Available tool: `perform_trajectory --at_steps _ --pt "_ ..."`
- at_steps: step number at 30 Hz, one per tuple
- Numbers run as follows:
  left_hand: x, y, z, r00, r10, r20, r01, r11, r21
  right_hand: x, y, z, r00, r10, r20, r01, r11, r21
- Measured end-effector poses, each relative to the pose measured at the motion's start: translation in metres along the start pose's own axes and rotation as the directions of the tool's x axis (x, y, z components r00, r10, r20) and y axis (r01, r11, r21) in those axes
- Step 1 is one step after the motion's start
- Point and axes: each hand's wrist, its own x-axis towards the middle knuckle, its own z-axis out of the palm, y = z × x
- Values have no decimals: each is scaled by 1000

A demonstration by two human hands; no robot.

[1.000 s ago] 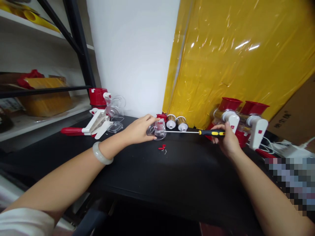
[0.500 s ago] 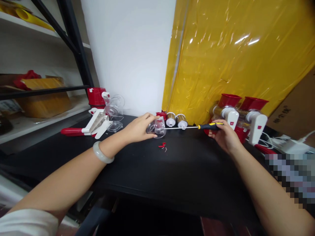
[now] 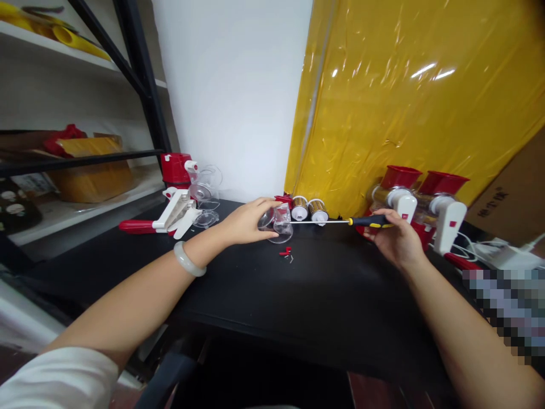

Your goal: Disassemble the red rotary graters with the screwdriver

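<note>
The left hand [image 3: 251,221] is clamped on a clear plastic, rounded part [image 3: 281,222], between the two hands. The right hand [image 3: 399,241] grips the black-and-yellow handle of a long screwdriver [image 3: 369,221] — its shaft points left, the tip at the clear part. Small red plastic pieces [image 3: 285,251] lie just in front of the left hand's fingertips; two perforated metal drums [image 3: 317,211] sit behind the shaft — between the hands.

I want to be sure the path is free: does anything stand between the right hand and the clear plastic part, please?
Nothing visible; only the screwdriver in the right hand spans the gap to the clear part. The metal drums lie behind its shaft, the small red pieces nearer the person.
</note>
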Motion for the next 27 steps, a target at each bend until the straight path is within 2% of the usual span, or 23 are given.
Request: perform_trajectory --at_steps 2,6,8,14,20,23,27 --pt "-1 1 0 1000 -18 -4 18 1000 -13 1 1 -1 999 -25 -35 23 999 -47" --pt "-2 2 3 993 -120 16 121 992 -43 5 6 -3 982 -148 -120 109 952 -285" --pt "-2 1 5 991 -133 35 134 990 -50 6 7 -2 978 -160 -135 110 941 -321" --pt "0 -1 7 993 -112 41 114 991 -71 6 5 3 970 -103 -220 72 987 -143" --pt "0 -2 10 994 -101 27 103 992 -75 1 -2 2 997 17 -69 -12 997 74" --pt "0 -3 12 992 -121 24 122 991 -48 1 -2 0 997 2 -78 1 999 37" --pt "0 -2 12 991 -132 25 132 991 -23 6 4 -1 983 -123 -138 99 982 -164"
